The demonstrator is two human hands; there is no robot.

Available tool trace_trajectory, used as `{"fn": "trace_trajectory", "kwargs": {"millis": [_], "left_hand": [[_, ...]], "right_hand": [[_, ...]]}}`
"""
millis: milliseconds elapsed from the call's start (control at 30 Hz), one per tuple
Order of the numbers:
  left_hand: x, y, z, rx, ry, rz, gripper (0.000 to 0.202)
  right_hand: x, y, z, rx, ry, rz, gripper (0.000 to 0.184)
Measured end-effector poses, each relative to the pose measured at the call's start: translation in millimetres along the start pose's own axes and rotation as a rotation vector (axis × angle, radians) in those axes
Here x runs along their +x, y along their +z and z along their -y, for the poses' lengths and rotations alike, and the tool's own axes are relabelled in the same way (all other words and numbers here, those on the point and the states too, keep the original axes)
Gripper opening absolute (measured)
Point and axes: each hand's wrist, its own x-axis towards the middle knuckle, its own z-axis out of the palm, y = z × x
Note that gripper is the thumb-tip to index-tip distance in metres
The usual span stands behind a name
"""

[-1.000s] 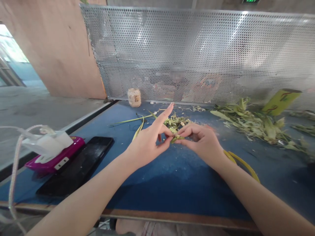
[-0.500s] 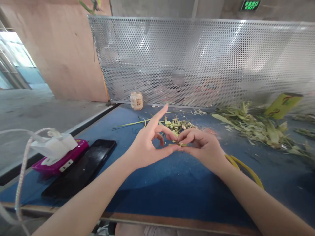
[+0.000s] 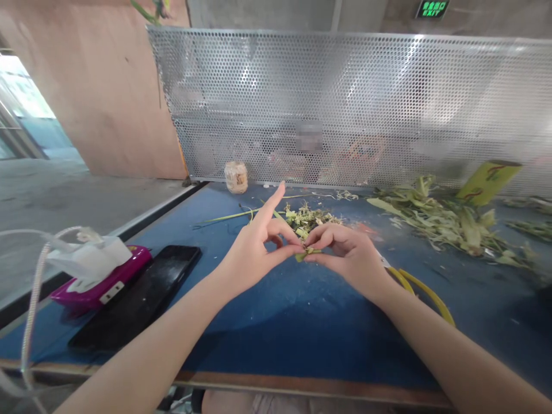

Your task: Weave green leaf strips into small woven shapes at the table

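Note:
Between my two hands, over the middle of the blue table, is a small piece of green leaf (image 3: 305, 253), partly covered by fingertips. My left hand (image 3: 254, 247) pinches its left side between thumb and a finger, with the index finger pointing up and away. From the right, my right hand (image 3: 351, 253) pinches the same piece with thumb and fingertips. Just beyond the hands lies a heap of green and yellowish plant scraps (image 3: 313, 217). Long thin green stalks (image 3: 233, 217) stretch left from that heap.
On the left lie a black phone (image 3: 138, 296) and a magenta power strip (image 3: 101, 282) with white plugs and cables. A string-wrapped roll (image 3: 236, 177) stands near the perforated metal screen (image 3: 267, 103). Right are leaves (image 3: 452, 221), a yellow-green container (image 3: 489, 183) and a yellow loop (image 3: 425, 290).
The green piece shows more below my fingertips than before. Both hands stay pinched together and sit slightly further left in view, as does the whole scene.

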Motion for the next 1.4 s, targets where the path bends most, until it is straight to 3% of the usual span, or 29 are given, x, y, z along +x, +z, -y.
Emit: {"fn": "trace_trajectory", "kwargs": {"millis": [200, 367, 500, 633, 733, 967, 1200, 1400], "left_hand": [[2, -0.5, 6, -0.004, -0.032, -0.067, 0.085], [2, -1.2, 4, 0.031, -0.029, -0.106, 0.081], [1, -1.8, 0, 0.036, -0.005, -0.07, 0.083], [1, -1.7, -2, 0.049, -0.095, 0.028, 0.084], [1, -1.9, -3, 0.026, -0.138, 0.038, 0.084], [0, -2.7, 4, 0.073, -0.048, 0.034, 0.089], [-1, -3.5, 7, 0.176, 0.006, 0.016, 0.088], [1, -2.0, 5, 0.054, -0.055, 0.025, 0.087]], "right_hand": [[0, -1, -1, 0.131, 0.07, -0.014, 0.018], [0, -1, -2, 0.148, 0.028, -0.016, 0.018], [-1, -1, -3, 0.078, -0.033, -0.016, 0.018], [-2, -2, -2, -0.096, -0.128, -0.029, 0.015], [-1, -2, 0, -0.228, -0.201, -0.031, 0.013], [-2, -3, 1, -0.412, -0.35, 0.052, 0.01], [-2, 0, -4, -0.394, -0.362, 0.075, 0.01], [-4, -1, -5, -0.407, -0.329, 0.1, 0.008]]}}
